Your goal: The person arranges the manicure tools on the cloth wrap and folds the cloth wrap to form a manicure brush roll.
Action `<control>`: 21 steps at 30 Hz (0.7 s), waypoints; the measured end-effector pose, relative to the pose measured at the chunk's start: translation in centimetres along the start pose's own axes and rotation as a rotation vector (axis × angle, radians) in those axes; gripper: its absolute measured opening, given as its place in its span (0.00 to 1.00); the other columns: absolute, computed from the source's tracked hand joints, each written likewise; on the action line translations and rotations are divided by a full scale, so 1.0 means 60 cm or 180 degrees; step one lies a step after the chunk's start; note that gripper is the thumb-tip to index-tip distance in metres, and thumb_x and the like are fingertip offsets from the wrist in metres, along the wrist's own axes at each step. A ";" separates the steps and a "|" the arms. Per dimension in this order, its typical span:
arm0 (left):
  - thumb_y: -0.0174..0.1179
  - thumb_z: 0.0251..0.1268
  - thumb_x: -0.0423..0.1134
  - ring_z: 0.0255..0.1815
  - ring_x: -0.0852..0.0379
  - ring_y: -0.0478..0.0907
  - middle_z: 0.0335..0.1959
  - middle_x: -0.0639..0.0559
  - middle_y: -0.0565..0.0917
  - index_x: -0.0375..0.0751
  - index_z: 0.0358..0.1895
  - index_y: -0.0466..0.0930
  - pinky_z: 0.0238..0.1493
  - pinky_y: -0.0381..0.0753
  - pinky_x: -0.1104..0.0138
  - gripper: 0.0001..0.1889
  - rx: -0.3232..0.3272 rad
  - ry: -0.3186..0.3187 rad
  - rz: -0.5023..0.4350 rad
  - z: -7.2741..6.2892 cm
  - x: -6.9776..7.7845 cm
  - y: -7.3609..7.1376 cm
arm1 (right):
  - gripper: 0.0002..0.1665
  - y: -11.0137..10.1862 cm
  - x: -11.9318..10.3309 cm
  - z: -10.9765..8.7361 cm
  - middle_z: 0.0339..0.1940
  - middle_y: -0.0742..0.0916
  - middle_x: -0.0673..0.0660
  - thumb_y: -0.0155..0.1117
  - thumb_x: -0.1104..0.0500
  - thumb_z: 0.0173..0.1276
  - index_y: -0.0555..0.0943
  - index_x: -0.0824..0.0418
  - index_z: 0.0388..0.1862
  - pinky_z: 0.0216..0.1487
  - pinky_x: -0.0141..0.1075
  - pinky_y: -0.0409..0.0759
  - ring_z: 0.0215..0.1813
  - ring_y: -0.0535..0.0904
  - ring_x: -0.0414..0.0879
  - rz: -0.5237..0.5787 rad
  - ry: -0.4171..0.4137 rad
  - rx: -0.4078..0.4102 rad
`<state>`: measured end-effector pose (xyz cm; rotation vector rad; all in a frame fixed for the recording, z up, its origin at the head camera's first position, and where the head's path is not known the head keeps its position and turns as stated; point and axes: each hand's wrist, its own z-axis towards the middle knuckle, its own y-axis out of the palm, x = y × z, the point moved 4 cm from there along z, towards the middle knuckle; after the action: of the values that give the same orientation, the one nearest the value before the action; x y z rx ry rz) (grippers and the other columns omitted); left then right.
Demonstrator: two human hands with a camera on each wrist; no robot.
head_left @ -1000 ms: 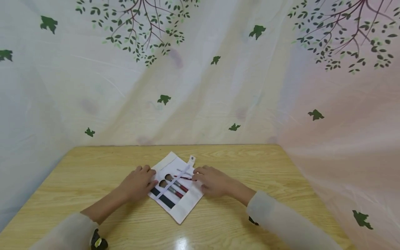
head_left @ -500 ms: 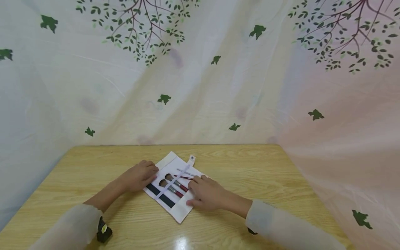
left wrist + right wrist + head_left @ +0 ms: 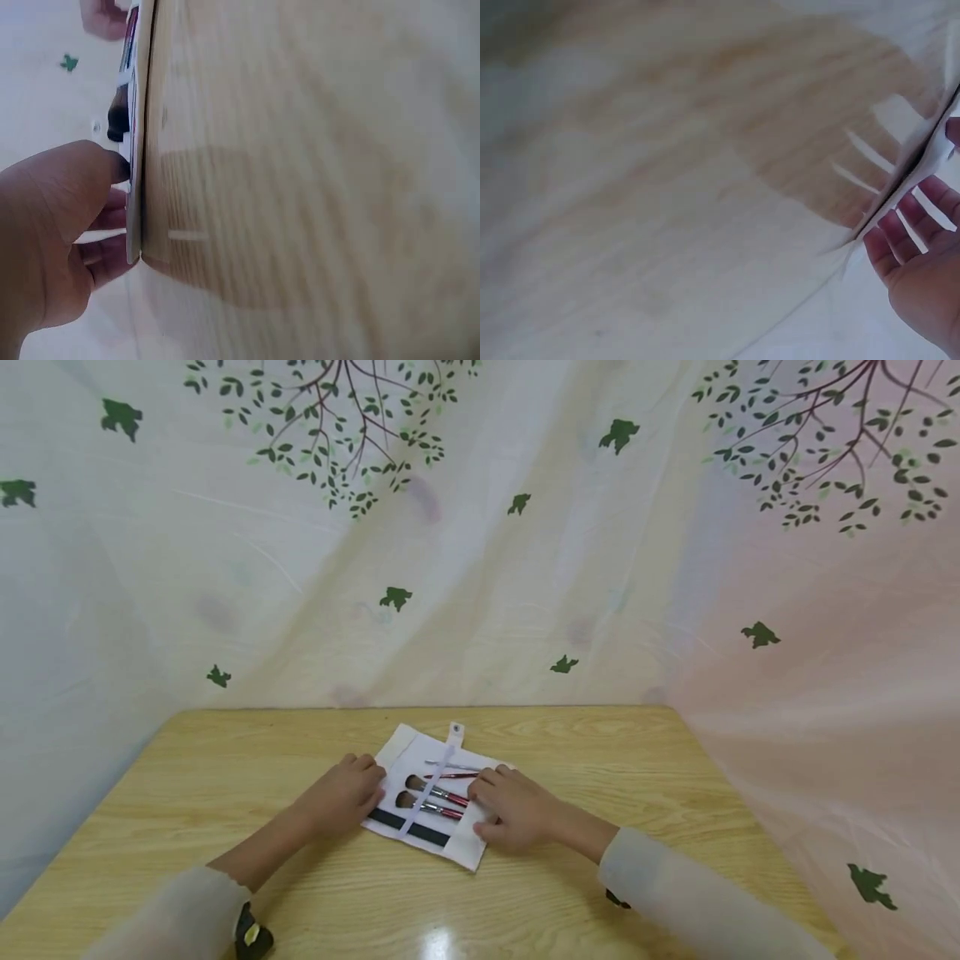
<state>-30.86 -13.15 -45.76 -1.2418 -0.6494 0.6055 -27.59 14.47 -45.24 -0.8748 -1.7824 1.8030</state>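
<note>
A white fabric brush roll (image 3: 477,843) lies unrolled on the wooden table, turned at a slant. Two makeup brushes (image 3: 406,799) with fluffy brown heads and red handles sit under its lilac strap, with a thin red brush (image 3: 447,776) and a slim pale tool (image 3: 444,764) behind them. A black strip (image 3: 429,834) runs along the near side. My left hand (image 3: 345,795) rests on the left edge, thumb and fingertips touching the fabric in the left wrist view. My right hand (image 3: 517,808) lies on the right edge, fingertips pressing the pocket flap and covering some handle ends.
The wooden table (image 3: 600,743) reaches back to a pale curtain (image 3: 480,635) printed with branches and green leaves. A snap tab (image 3: 457,731) sticks out from the roll's far edge. Dark wrist cameras (image 3: 252,935) sit under the sleeves.
The brush roll has turned anticlockwise, its near corner swinging right. My left hand has dipped slightly nearer and moved right. My right hand slid nearer along the edge, then moved right and away.
</note>
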 end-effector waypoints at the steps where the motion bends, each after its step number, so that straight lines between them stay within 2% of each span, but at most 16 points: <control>1: 0.61 0.74 0.38 0.40 0.50 0.71 0.43 0.46 0.79 0.34 0.49 0.82 0.45 0.75 0.55 0.11 -0.0052 -0.0097 0.0016 -0.001 0.007 0.000 | 0.25 -0.002 0.005 -0.001 0.58 0.79 0.51 0.56 0.43 0.74 0.75 0.54 0.63 0.62 0.43 0.71 0.56 0.71 0.46 0.0028 0.0002 -0.0019; 3: 0.61 0.74 0.39 0.40 0.50 0.71 0.42 0.45 0.79 0.33 0.49 0.82 0.45 0.75 0.55 0.12 -0.0106 -0.0211 0.0045 -0.002 0.020 0.000 | 0.25 -0.005 0.015 0.000 0.59 0.79 0.52 0.57 0.46 0.72 0.75 0.55 0.63 0.64 0.44 0.70 0.57 0.71 0.46 0.0091 0.0010 -0.0027; 9: 0.62 0.72 0.39 0.38 0.48 0.70 0.39 0.44 0.77 0.31 0.46 0.80 0.44 0.73 0.54 0.12 -0.0084 -0.0359 -0.0017 -0.004 0.052 -0.002 | 0.26 -0.004 0.051 0.004 0.62 0.78 0.53 0.57 0.51 0.66 0.76 0.56 0.62 0.70 0.46 0.67 0.63 0.71 0.47 0.0252 0.0048 -0.0035; 15: 0.63 0.72 0.42 0.39 0.46 0.70 0.41 0.42 0.77 0.28 0.49 0.80 0.44 0.74 0.55 0.17 -0.0209 -0.0760 -0.0050 -0.005 0.084 0.000 | 0.26 -0.011 0.070 0.008 0.63 0.78 0.55 0.61 0.53 0.64 0.77 0.56 0.62 0.67 0.46 0.71 0.62 0.71 0.49 0.0364 0.0208 -0.0080; 21: 0.64 0.71 0.44 0.41 0.46 0.71 0.43 0.42 0.78 0.30 0.49 0.81 0.44 0.75 0.55 0.17 -0.0275 -0.0959 -0.0094 -0.005 0.094 0.001 | 0.25 -0.017 0.074 0.010 0.63 0.78 0.55 0.63 0.56 0.64 0.77 0.56 0.61 0.67 0.47 0.71 0.64 0.71 0.50 0.0564 0.0350 -0.0131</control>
<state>-26.80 -9.23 -45.24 -1.2294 -0.9521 0.7541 -31.23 17.26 -44.78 -1.1578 -1.7253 1.7922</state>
